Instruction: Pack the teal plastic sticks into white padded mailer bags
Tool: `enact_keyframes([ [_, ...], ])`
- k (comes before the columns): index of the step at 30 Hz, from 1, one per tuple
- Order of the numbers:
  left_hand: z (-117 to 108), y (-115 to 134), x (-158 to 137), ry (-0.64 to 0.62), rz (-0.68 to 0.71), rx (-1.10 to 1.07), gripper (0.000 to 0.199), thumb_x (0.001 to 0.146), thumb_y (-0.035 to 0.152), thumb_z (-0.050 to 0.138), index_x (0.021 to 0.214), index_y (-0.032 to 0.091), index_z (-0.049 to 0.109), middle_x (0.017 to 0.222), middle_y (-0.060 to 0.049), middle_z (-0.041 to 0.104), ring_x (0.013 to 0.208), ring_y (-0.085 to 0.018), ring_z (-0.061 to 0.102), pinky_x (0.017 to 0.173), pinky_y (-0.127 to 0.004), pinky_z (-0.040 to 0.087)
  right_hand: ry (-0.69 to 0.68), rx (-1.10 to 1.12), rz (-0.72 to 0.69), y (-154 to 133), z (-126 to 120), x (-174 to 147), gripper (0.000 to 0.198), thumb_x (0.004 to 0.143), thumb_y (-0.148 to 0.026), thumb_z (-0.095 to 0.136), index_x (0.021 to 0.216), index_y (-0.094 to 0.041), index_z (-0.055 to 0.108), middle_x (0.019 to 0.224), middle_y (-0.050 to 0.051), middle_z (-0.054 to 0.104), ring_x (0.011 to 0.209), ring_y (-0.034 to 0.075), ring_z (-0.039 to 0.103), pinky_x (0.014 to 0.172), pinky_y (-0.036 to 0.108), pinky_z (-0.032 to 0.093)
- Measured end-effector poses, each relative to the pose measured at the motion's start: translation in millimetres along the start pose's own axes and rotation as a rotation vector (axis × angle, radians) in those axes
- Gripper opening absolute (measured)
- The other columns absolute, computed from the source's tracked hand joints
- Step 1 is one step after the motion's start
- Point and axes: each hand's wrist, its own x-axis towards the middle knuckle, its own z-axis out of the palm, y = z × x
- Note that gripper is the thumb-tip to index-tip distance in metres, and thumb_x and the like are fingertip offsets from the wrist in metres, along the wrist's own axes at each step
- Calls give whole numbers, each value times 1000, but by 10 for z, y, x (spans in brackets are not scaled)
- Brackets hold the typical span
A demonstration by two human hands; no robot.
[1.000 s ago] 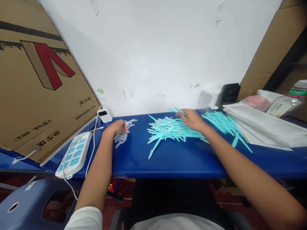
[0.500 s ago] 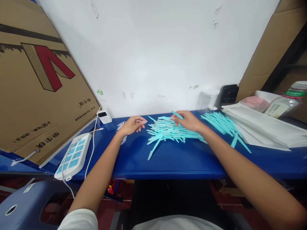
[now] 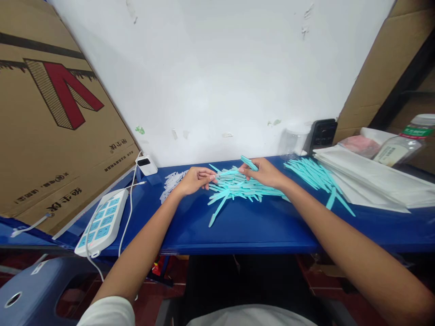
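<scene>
The pile of turquoise sticks (image 3: 234, 189) lies midway along the blue surface (image 3: 265, 228), one stick jutting toward the front edge. Above the pile's back side, the right hand (image 3: 267, 173) has its fingers closed on at least one held stick (image 3: 249, 163). The left hand (image 3: 193, 180) is at the pile's left end, thumb and fingertips nearly together; whether it grips anything cannot be told. Behind its wrist lie pale pieces (image 3: 171, 182). A second bundle (image 3: 311, 174) rests rightward, beside white packets (image 3: 374, 179); a power strip (image 3: 102, 222) sits by the front edge, leftward.
</scene>
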Motion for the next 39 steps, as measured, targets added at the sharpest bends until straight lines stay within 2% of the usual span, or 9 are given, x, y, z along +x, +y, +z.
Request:
enact_keyframes([
  [6, 71, 81, -23, -6, -26, 36, 44, 86, 54, 76, 101, 12, 76, 97, -15, 79, 59, -14, 65, 58, -26, 52, -28, -19, 9, -41, 64, -19, 43, 88, -60, 65, 86, -17, 72, 69, 4, 72, 76, 22, 65, 80, 34, 47],
  [12, 210, 27, 20, 47, -28, -40, 46, 83, 54, 79, 97, 11, 75, 91, -14, 79, 57, -15, 67, 56, -27, 52, -89, 29, -73, -46, 175, -20, 42, 92, -59, 60, 86, -19, 69, 70, 2, 68, 72, 19, 63, 72, 30, 48],
  [15, 259, -12, 48, 89, -9, 2, 46, 87, 56, 74, 100, 12, 75, 92, -14, 79, 63, -18, 70, 57, -27, 51, -29, -141, -68, 31, 139, 3, 43, 95, -57, 57, 85, -18, 70, 77, 4, 71, 75, 20, 63, 71, 30, 44],
  [18, 249, -23, 61, 154, 53, 226, 44, 91, 56, 69, 104, 14, 76, 94, -11, 79, 72, -20, 70, 65, -29, 52, 90, -422, -33, 125, 23, 17, 42, 95, -56, 57, 88, -18, 74, 93, 8, 74, 83, 23, 64, 70, 31, 41],
  [23, -139, -59, 6, 314, 82, 749, 42, 99, 53, 55, 112, 20, 78, 106, -10, 78, 87, -24, 67, 82, -33, 48, 230, -642, 129, 226, -220, 27, 49, 96, -62, 53, 89, -19, 74, 98, 14, 73, 84, 27, 66, 67, 33, 39],
  [26, -569, -140, -97, 314, -87, 942, 34, 97, 46, 59, 104, 20, 79, 99, -11, 77, 93, -27, 68, 82, -33, 46, 228, -574, 165, 257, -281, 49, 51, 100, -61, 45, 94, -18, 71, 101, 16, 74, 89, 30, 66, 70, 34, 41],
  [30, -987, -296, -221, 276, -300, 1031, 25, 87, 43, 70, 93, 20, 79, 87, -10, 74, 80, -25, 66, 72, -30, 44, 141, -479, 90, 303, -255, 82, 39, 105, -44, 39, 99, -17, 67, 106, 17, 73, 95, 28, 67, 80, 34, 46],
  [34, -1030, -461, -192, 212, -291, 976, 26, 82, 42, 74, 98, 21, 78, 92, -8, 75, 80, -22, 66, 70, -28, 43, 44, -419, 83, 301, -213, 78, 31, 103, -26, 38, 94, -17, 66, 107, 15, 74, 97, 25, 67, 83, 32, 46],
  [39, -883, -570, -79, 185, -279, 948, 18, 83, 38, 73, 85, 20, 74, 86, -9, 74, 77, -23, 65, 68, -29, 42, -22, -414, 10, 156, -187, 26, 46, 101, -46, 49, 63, -21, 58, 66, 4, 66, 61, 18, 56, 65, 31, 39],
])
